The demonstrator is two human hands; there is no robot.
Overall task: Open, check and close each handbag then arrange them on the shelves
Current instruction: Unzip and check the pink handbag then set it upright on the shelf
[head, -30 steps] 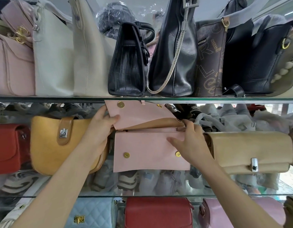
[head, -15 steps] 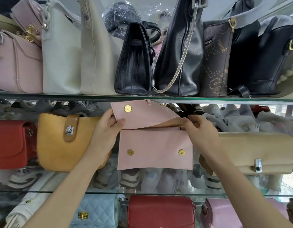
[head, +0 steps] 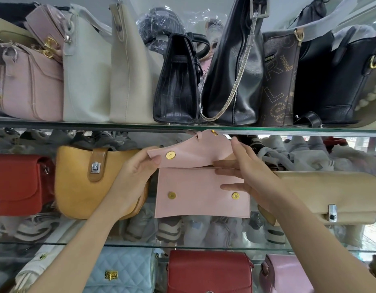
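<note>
The pink handbag [head: 202, 193] is held in front of the middle shelf [head: 56, 243], between the yellow bag [head: 85, 182] and the beige bag [head: 331, 195]. Its flap [head: 193, 155] is raised. The left hand [head: 136, 172] pinches the flap's left corner. The right hand [head: 252, 172], fingers extended, appears to rest against the bag's right side.
</note>
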